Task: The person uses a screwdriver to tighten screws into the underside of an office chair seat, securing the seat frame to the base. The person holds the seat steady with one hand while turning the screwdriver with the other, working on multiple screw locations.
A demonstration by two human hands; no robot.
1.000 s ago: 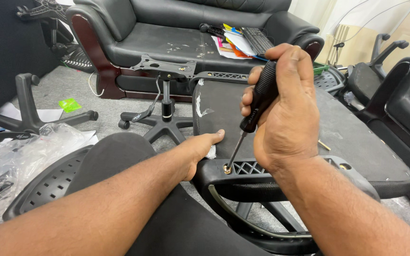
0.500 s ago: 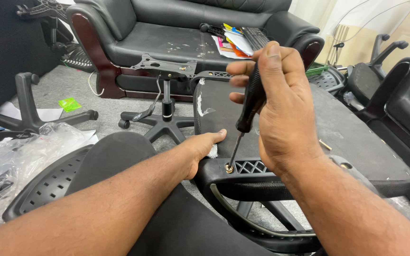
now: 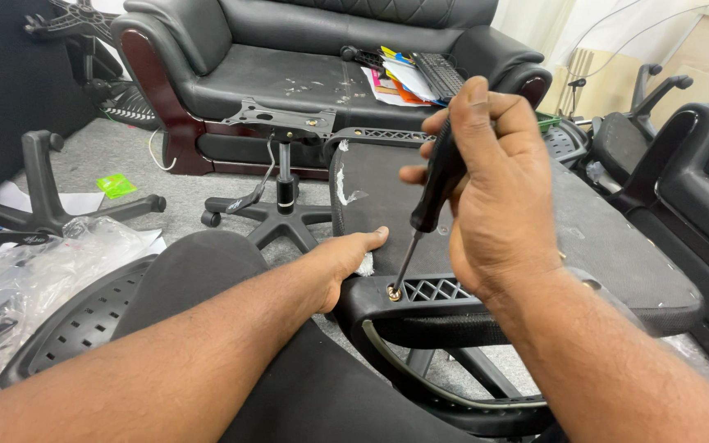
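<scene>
Both arms are bare, with no sleeves to see. The left hand (image 3: 345, 261) and right hand (image 3: 498, 193) wear no gloves or rings (short nails show). The legs wear black trousers (image 3: 305, 385).

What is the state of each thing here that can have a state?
right hand: closed around the screwdriver handle
screwdriver: tilted, tip in the screw
screw: seated in the black chair frame
left hand: flat, pressing on the chair frame
chair base: upright on the floor, no seat mounted
</scene>
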